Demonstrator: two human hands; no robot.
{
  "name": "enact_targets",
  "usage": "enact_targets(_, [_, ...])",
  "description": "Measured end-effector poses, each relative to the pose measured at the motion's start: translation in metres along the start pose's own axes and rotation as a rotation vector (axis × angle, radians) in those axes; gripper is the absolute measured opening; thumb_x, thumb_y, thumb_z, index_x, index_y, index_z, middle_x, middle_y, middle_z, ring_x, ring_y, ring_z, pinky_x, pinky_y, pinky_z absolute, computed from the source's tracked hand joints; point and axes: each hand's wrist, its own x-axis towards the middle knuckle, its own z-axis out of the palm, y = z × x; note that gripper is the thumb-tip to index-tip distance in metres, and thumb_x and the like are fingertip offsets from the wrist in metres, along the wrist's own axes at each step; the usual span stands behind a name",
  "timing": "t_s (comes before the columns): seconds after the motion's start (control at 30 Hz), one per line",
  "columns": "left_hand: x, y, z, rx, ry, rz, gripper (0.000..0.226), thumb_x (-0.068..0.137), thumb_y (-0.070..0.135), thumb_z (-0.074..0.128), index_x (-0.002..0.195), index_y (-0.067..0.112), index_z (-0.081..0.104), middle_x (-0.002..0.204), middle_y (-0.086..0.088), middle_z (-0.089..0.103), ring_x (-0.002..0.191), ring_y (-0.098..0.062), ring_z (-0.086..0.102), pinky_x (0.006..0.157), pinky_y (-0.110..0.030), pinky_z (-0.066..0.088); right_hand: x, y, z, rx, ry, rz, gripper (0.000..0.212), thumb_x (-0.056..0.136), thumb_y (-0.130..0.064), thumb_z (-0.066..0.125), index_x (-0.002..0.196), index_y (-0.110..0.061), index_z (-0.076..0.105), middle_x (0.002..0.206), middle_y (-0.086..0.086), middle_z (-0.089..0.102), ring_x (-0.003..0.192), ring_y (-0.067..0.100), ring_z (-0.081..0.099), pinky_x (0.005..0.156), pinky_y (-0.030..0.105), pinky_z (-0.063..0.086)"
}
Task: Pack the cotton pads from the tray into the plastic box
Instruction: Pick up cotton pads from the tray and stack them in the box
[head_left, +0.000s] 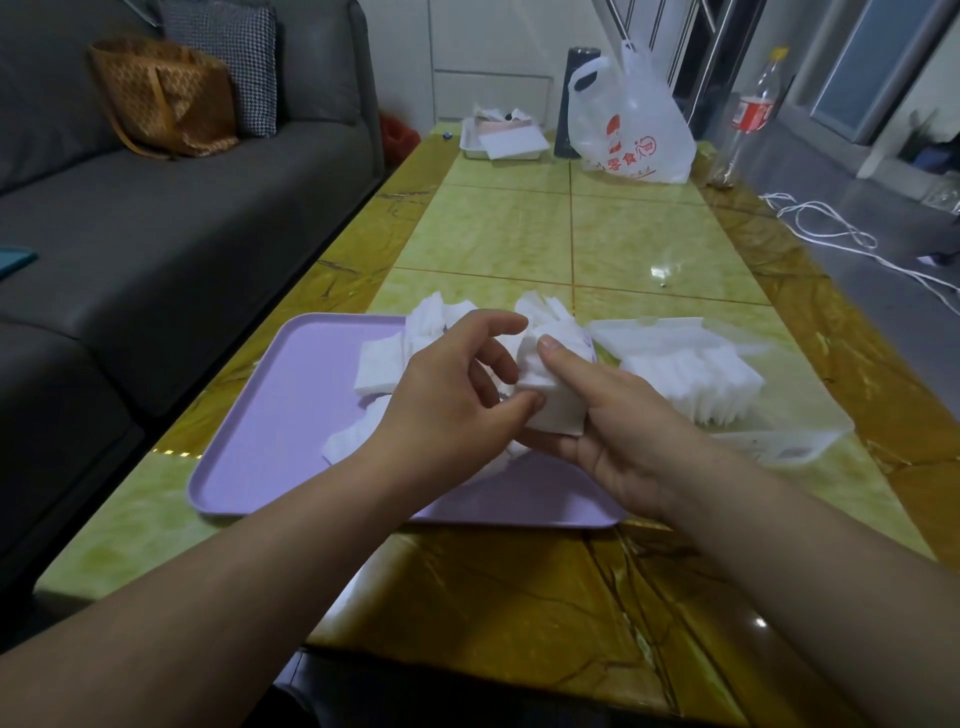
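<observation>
A lilac tray (270, 415) lies on the table in front of me with loose white cotton pads (382, 366) piled along its far and middle part. Above the tray's right side both hands meet on a stack of cotton pads (553, 405). My right hand (608, 431) grips the stack from below and from the right, thumb on top. My left hand (457, 384) pinches the stack's left edge between thumb and fingers. To the right stands the clear plastic box (800, 410), lid open at the back, with a row of pads (696, 379) standing inside it.
At the table's far end are a white plastic bag (631, 124), a dark flask (576, 98), a white tray with papers (501, 137) and a clear bottle (748, 119). A grey sofa (156, 218) runs along the left. White cables (841, 234) lie on the floor to the right.
</observation>
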Motion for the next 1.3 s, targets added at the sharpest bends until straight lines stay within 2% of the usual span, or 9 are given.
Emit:
enact_targets(0.27, [-0.001,0.004,0.0,-0.031,-0.003,0.035,0.053,0.084,0.011,0.081,0.125,0.036,0.06,0.084,0.01,0.067,0.067,-0.009,0.061,0.063,-0.012,0.045,0.004,0.002,-0.002,0.028,0.067,0.008,0.041,0.099,-0.036,0.067,0.125,-0.005,0.067,0.114,0.018,0.077,0.104,0.031,0.076,0.089,0.051,0.063])
enact_targets(0.57, [0.001,0.007,0.0,0.041,0.015,0.095,0.044,0.083,0.013,0.083,0.121,0.027,0.068,0.082,0.011,0.069,0.07,-0.009,0.063,0.064,-0.01,0.045,0.005,0.002,-0.004,-0.008,0.1,0.011,0.038,0.099,-0.036,0.067,0.124,-0.007,0.069,0.115,0.017,0.077,0.104,0.031,0.076,0.082,0.045,0.065])
enact_targets(0.67, [0.003,0.005,0.0,0.009,0.031,0.042,0.038,0.083,0.013,0.083,0.117,0.024,0.07,0.08,0.008,0.069,0.066,-0.009,0.061,0.062,-0.01,0.045,0.004,0.002,-0.004,-0.02,0.07,0.006,0.038,0.1,-0.035,0.066,0.124,-0.006,0.068,0.119,0.02,0.075,0.108,0.034,0.075,0.083,0.046,0.065])
enact_targets(0.8, [0.004,0.0,0.001,0.017,-0.013,-0.044,0.047,0.085,0.017,0.08,0.128,0.026,0.065,0.077,0.007,0.065,0.065,-0.006,0.06,0.063,-0.01,0.044,0.002,0.001,-0.006,-0.098,-0.062,-0.023,0.039,0.102,-0.036,0.061,0.128,-0.008,0.068,0.124,0.021,0.073,0.114,0.036,0.072,0.093,0.052,0.061])
enact_targets(0.9, [0.006,-0.002,-0.001,-0.015,-0.015,-0.129,0.044,0.086,0.017,0.076,0.128,0.026,0.065,0.073,0.008,0.062,0.061,0.001,0.056,0.062,-0.011,0.044,0.0,-0.002,-0.013,-0.243,-0.205,-0.059,0.038,0.095,-0.018,0.071,0.13,-0.007,0.066,0.126,0.023,0.071,0.115,0.041,0.07,0.1,0.056,0.057])
enact_targets(1.0, [0.008,-0.005,-0.006,-0.093,-0.061,-0.214,0.029,0.086,0.016,0.077,0.112,0.026,0.069,0.068,0.009,0.06,0.059,-0.002,0.054,0.059,-0.017,0.044,0.002,-0.001,-0.018,-0.338,-0.177,-0.099,0.037,0.091,-0.001,0.072,0.127,-0.004,0.066,0.123,0.024,0.072,0.112,0.042,0.071,0.097,0.054,0.059])
enact_targets(1.1, [0.008,-0.007,-0.01,-0.224,-0.111,-0.288,0.017,0.084,0.017,0.082,0.096,0.023,0.072,0.07,0.005,0.058,0.063,-0.009,0.053,0.055,-0.023,0.042,0.0,-0.003,-0.021,-0.411,-0.145,-0.135,0.026,0.097,-0.004,0.066,0.123,-0.005,0.07,0.119,0.019,0.075,0.113,0.033,0.072,0.094,0.051,0.061])
enact_targets(1.2, [0.01,-0.005,-0.013,-0.321,-0.141,-0.372,0.016,0.085,0.016,0.082,0.098,0.013,0.072,0.078,0.004,0.064,0.067,-0.011,0.057,0.053,-0.027,0.041,-0.003,-0.009,-0.022,-0.422,-0.129,-0.179,0.023,0.097,-0.012,0.068,0.119,-0.005,0.073,0.114,0.016,0.077,0.11,0.029,0.074,0.093,0.047,0.061])
enact_targets(1.3, [0.011,-0.001,-0.013,-0.432,-0.178,-0.417,0.026,0.089,0.013,0.077,0.109,0.0,0.066,0.081,-0.005,0.068,0.072,-0.017,0.062,0.051,-0.029,0.039,-0.006,-0.014,-0.024,-0.384,-0.088,-0.212,0.023,0.094,-0.016,0.072,0.113,-0.004,0.075,0.108,0.019,0.078,0.104,0.035,0.075,0.093,0.05,0.06])
